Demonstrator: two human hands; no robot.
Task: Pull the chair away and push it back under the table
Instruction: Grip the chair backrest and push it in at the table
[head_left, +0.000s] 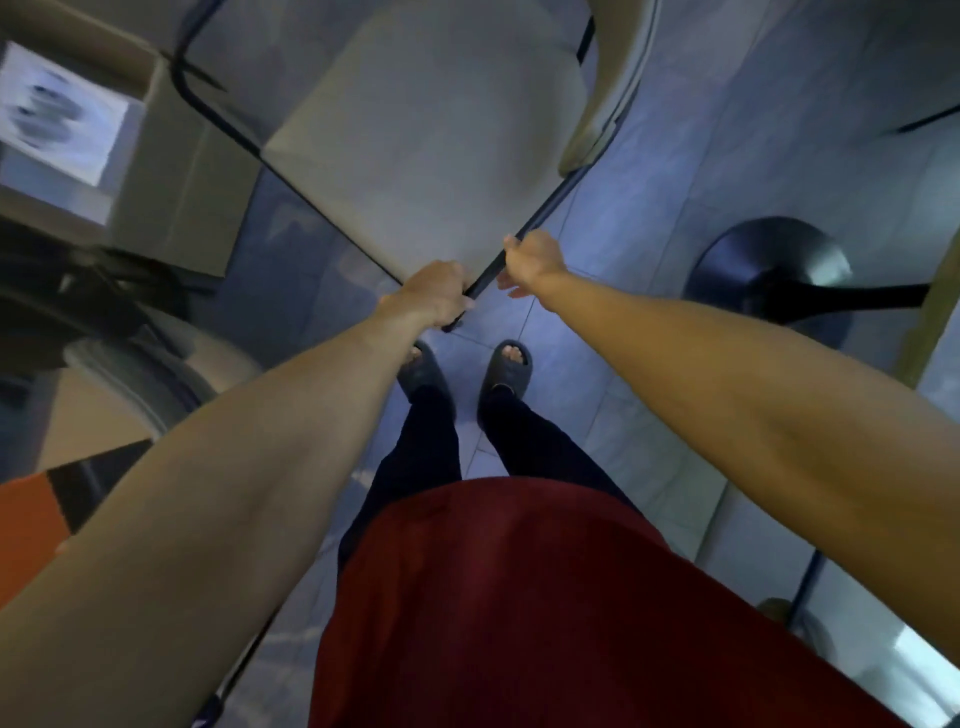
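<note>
The chair (415, 156) has a pale cream padded surface framed by a thin black metal tube (550, 208). It fills the upper middle of the head view, with its near corner pointing at me. My left hand (434, 291) is closed around that corner, over the cream edge and the black tube. Just to the right, my right hand (530, 260) curls its fingers over the same tube, thumb underneath. Both arms are stretched straight out. My feet in dark slippers (506, 369) stand on the floor right behind the corner. I cannot pick out a table top with certainty.
A black round pedestal base (769, 270) with a dark post stands on the pale tiled floor (649, 208) at right, and a yellowish edge (935, 312) runs along the right border. A beige box (171, 171) and dark clutter sit at left. An orange object (26, 525) lies at lower left.
</note>
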